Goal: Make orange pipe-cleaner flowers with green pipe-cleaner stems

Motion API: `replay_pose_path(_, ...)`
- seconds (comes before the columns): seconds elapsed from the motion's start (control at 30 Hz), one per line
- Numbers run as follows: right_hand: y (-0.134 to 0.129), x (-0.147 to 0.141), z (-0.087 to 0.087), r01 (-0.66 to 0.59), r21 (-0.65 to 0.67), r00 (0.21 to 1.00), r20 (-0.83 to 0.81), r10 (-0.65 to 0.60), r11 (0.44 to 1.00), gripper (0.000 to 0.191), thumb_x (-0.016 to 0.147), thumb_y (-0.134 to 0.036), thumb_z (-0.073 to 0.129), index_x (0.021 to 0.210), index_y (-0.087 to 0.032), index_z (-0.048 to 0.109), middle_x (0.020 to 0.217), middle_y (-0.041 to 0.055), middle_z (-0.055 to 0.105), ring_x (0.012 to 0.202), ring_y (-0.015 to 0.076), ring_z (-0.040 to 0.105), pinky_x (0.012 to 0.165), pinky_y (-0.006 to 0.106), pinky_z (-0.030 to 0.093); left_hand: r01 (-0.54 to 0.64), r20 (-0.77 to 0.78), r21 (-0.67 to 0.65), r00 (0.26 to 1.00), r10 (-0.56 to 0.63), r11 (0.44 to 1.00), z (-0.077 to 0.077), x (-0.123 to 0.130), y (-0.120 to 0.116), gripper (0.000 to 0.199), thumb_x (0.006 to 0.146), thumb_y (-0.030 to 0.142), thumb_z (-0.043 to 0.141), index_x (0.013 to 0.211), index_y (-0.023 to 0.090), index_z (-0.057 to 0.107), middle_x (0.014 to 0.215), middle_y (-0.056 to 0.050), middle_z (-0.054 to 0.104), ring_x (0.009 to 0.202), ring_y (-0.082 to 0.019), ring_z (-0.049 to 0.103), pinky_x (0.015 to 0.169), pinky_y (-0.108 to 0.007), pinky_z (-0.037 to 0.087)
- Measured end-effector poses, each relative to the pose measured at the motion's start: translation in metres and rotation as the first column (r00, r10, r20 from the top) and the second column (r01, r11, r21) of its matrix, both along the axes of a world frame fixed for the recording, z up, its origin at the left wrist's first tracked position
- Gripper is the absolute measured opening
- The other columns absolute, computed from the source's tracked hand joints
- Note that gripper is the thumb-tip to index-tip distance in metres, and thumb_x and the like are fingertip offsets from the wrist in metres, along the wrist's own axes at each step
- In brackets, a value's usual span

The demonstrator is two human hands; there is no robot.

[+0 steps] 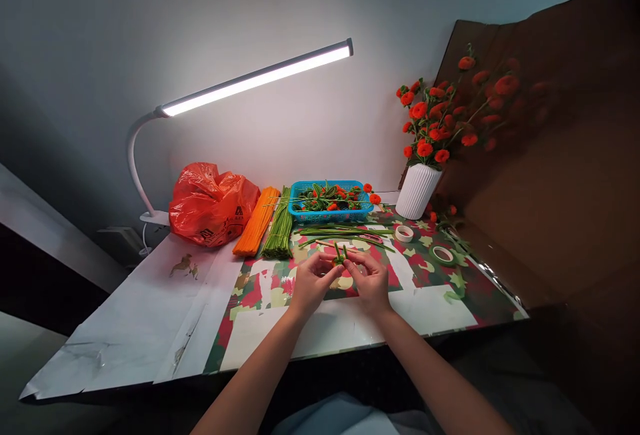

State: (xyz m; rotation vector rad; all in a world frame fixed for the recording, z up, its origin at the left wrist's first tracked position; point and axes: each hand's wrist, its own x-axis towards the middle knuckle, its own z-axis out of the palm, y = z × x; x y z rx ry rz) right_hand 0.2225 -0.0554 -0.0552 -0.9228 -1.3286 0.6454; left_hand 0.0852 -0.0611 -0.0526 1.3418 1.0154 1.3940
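Note:
My left hand (316, 282) and my right hand (369, 278) meet over the middle of the table, thumbs and fingertips pinched together. Between them is a small green pipe-cleaner piece (340, 256) with two short tips pointing up and a bit of orange beneath; the fingers cover much of it. Just beyond my hands lie several long green pipe-cleaner stems (345, 230). A blue basket (295, 214) behind these holds green stems and orange-red pompom flowers (334, 207).
Left of the basket lie green (277, 235) and orange pipe-cleaner bundles (256, 228), then a red plastic bag (213, 205). A clamp lamp (260, 78) hangs overhead. On the right are white tape (404, 234), green tape (443, 255), a white vase (419, 192) of flowers and a cardboard panel (560, 155).

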Motion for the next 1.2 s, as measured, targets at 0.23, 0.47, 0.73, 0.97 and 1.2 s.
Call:
replay_pose_path(0.23, -0.006, 0.001, 0.002, 0.001, 0.061, 0.998, 0.069, -0.006, 0.998, 0.012, 0.074, -0.016, 0.062, 0.076, -0.023, 0.071, 0.077, 0.0041, 0.069, 0.079, 0.0212, 0.062, 0.074, 0.037, 0.051, 0.027, 0.037, -0.003, 0.999, -0.027, 1.0, -0.001, 0.001, 0.0, 0.027, 0.07, 0.036, 0.073, 0.086, 0.016, 0.064, 0.072, -0.004, 0.071, 0.067, -0.018, 0.068, 0.065, -0.03, 0.055)
replay_pose_path(0.47, -0.008, 0.001, 0.003, 0.026, 0.101, 0.988, 0.147, -0.041, 0.995, 0.014, 0.073, -0.013, 0.061, 0.072, -0.023, 0.07, 0.073, 0.0028, 0.067, 0.074, 0.0203, 0.062, 0.071, 0.036, 0.05, 0.024, -0.008, 0.004, 1.0, -0.024, 1.0, -0.001, 0.0, -0.001, 0.027, 0.071, 0.037, 0.071, 0.087, 0.017, 0.064, 0.074, -0.005, 0.071, 0.071, -0.02, 0.069, 0.067, -0.03, 0.055)
replay_pose_path(0.73, -0.01, 0.0, 0.003, 0.019, 0.16, 0.973, 0.223, -0.055, 0.987, 0.018, 0.074, -0.011, 0.058, 0.077, -0.024, 0.07, 0.076, 0.003, 0.068, 0.079, 0.0213, 0.061, 0.074, 0.037, 0.049, 0.054, 0.062, -0.081, 0.997, -0.049, 0.995, 0.003, -0.001, 0.0, 0.031, 0.073, 0.046, 0.067, 0.078, 0.018, 0.054, 0.069, 0.0, 0.064, 0.066, -0.015, 0.066, 0.061, -0.026, 0.055)
replay_pose_path(0.97, -0.01, 0.0, 0.002, 0.0, 0.174, 0.965, 0.257, -0.045, 0.985, 0.023, 0.074, -0.007, 0.054, 0.079, -0.024, 0.069, 0.079, 0.0026, 0.067, 0.08, 0.0205, 0.06, 0.074, 0.036, 0.048, 0.073, 0.032, -0.072, 0.997, -0.071, 0.995, -0.001, -0.004, 0.004, 0.027, 0.073, 0.043, 0.067, 0.074, 0.017, 0.059, 0.068, 0.001, 0.061, 0.064, -0.013, 0.061, 0.061, -0.026, 0.055)
replay_pose_path(1.2, -0.008, -0.005, 0.001, -0.035, 0.018, 0.989, 0.146, 0.032, 0.999, 0.016, 0.073, -0.013, 0.058, 0.075, -0.023, 0.07, 0.077, 0.0039, 0.068, 0.079, 0.021, 0.06, 0.073, 0.036, 0.047, -0.018, 0.034, -0.024, 0.999, 0.018, 1.0, -0.001, -0.003, 0.004, 0.026, 0.071, 0.039, 0.07, 0.069, 0.015, 0.06, 0.077, -0.004, 0.065, 0.07, -0.015, 0.064, 0.063, -0.026, 0.055)
